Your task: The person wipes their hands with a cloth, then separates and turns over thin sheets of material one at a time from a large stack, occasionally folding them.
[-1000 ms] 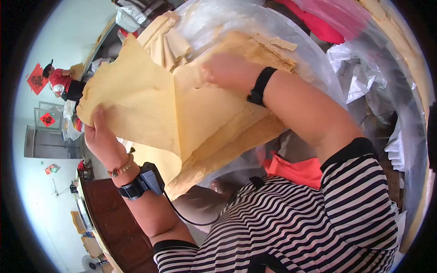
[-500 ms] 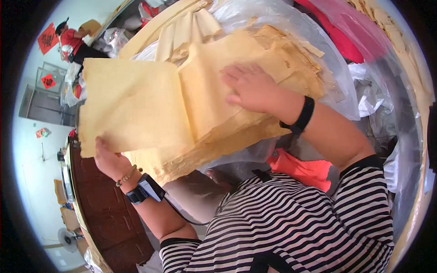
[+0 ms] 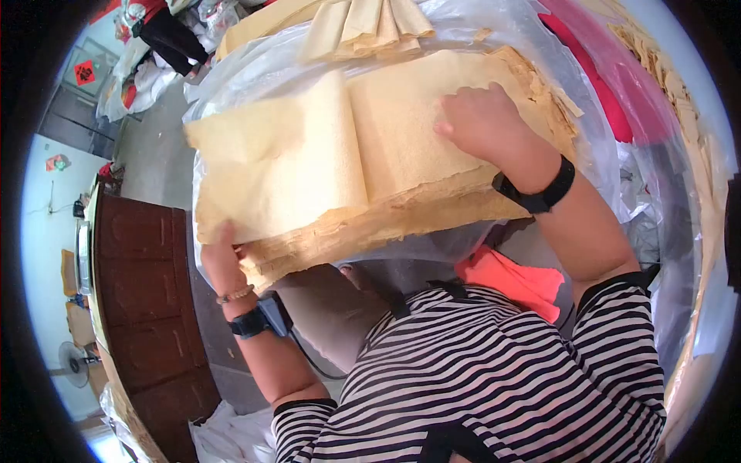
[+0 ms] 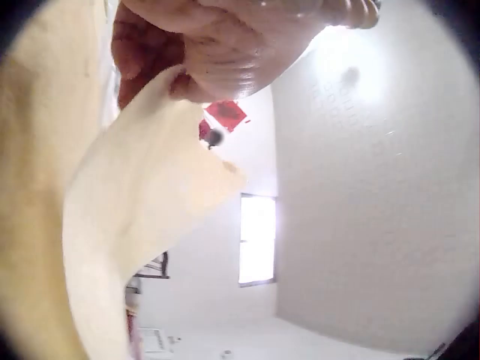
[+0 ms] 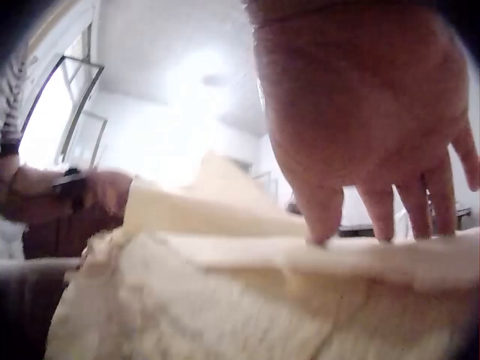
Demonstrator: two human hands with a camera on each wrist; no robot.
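Left hand (image 3: 224, 258): the grip is a pinch. Thumb and fingers close on the near outer corner of a pale yellow sheet (image 3: 258, 170), as the left wrist view confirms. From that grip the sheet extends away and toward the right hand, ending in a raised, rounded fold (image 3: 340, 139) between the two hands.

Right hand (image 3: 486, 123): fingers are straight and spread, pointing down, with fingertips touching the top of the layered material in the right wrist view. Nothing is pinched there. Whether the layer under those fingertips belongs to the same sheet cannot be determined.

Stack (image 3: 370, 220): thick, with ragged edges; it lies below both hands, its near edge running rightward from beside the left grip. Clear plastic sheeting (image 3: 455, 19) lies under and around it.

Beyond the stack, away from both grips, lie gathered pale sheets (image 3: 370, 27). On the wearer's side of the right hand is a coral cloth (image 3: 513, 284). Outward of the left grip stands a brown cabinet (image 3: 143, 293).
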